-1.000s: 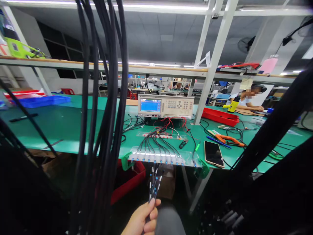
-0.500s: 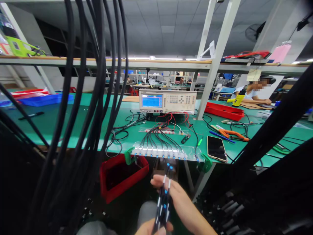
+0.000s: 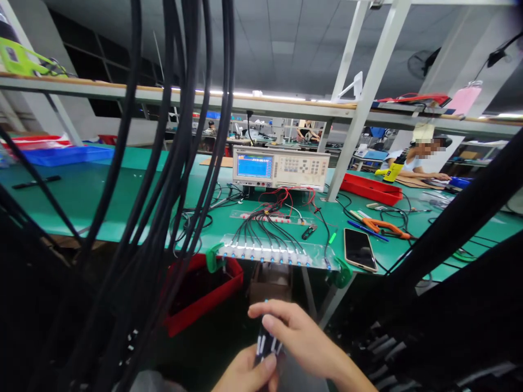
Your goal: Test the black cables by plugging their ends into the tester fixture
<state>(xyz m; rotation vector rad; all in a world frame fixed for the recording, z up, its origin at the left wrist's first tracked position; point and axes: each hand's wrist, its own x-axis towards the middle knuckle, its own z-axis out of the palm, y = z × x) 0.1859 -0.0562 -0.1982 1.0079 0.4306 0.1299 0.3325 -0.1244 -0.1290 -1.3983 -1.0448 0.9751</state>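
Bundle: thin black cables with white bands [image 3: 261, 344], between both hands, below the glossy green tabletop's [image 3: 81, 185] edge.
Left hand [image 3: 251, 370]: thumb and fingers pinching bundle low, likely keeping it together.
Right hand [image 3: 300, 333]: thumb, forefinger over bundle's top; cannot tell if pinching.
Green clamps [image 3: 212, 258]: at clear plastic strip's [image 3: 321, 255] ends, presumably securing it.
Room: grey ceiling [image 3: 281, 22], seated person [image 3: 411, 166] far right.

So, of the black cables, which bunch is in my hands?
The bunch with white bands, in your left hand with your right hand over it; the cables hanging at left are clear of both hands.
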